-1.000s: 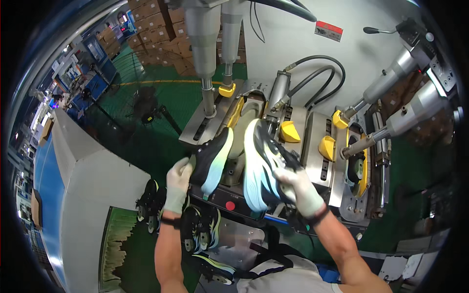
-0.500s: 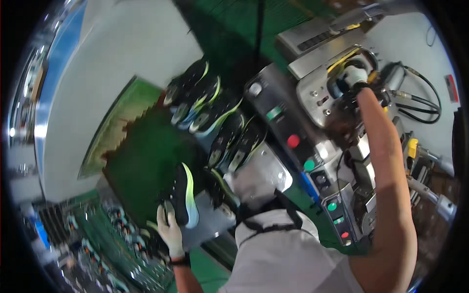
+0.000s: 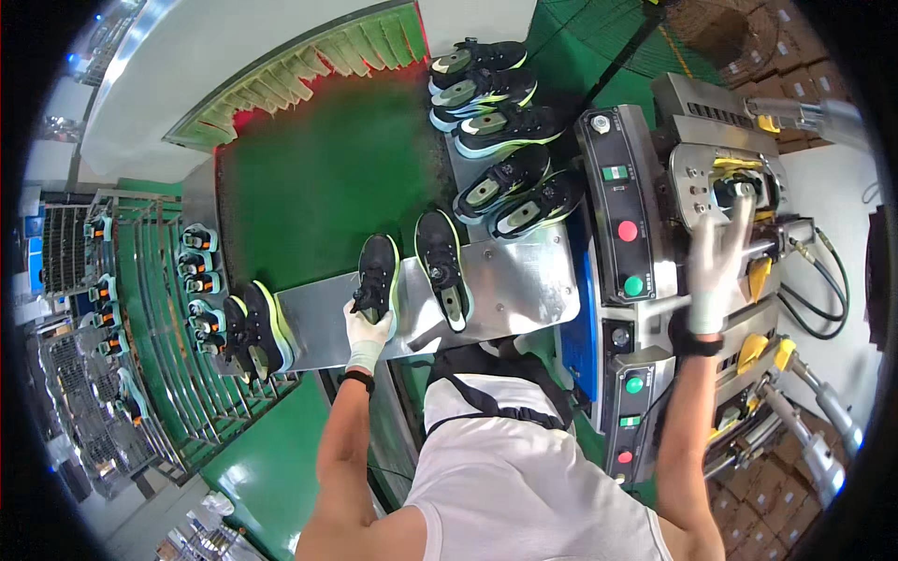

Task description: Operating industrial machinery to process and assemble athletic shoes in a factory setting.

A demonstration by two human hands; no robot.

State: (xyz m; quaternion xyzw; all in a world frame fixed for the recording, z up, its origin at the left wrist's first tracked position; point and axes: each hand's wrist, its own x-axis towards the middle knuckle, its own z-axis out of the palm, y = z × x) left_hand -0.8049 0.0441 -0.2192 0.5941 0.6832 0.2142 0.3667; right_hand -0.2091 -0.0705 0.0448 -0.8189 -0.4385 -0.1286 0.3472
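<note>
My left hand [image 3: 368, 334], in a white glove, is closed round the heel of a black shoe [image 3: 379, 262] with a yellow-green sole edge, at the near edge of the metal table [image 3: 524, 290]. Just right of it a second black shoe [image 3: 438, 251] lies toe away from me. My gloved right hand [image 3: 715, 276], slightly blurred, is over the front of the machine [image 3: 687, 182], fingers stretched and apart. Beyond its fingertips a dark shoe-like shape [image 3: 731, 187] sits in the machine's opening; the fingers partly cover it.
Several black shoes [image 3: 510, 131] line the table's right side. More shoes [image 3: 267, 327] stand at its left end. A green conveyor belt [image 3: 327, 187] runs under a fringed curtain [image 3: 309, 75]. Control panels [image 3: 622, 224] flank the machine. A metal rack [image 3: 178, 374] stands left.
My view has turned toward the table and machine. My right hand has drawn back out of the machine's opening. My left hand still grips a shoe by its heel.
</note>
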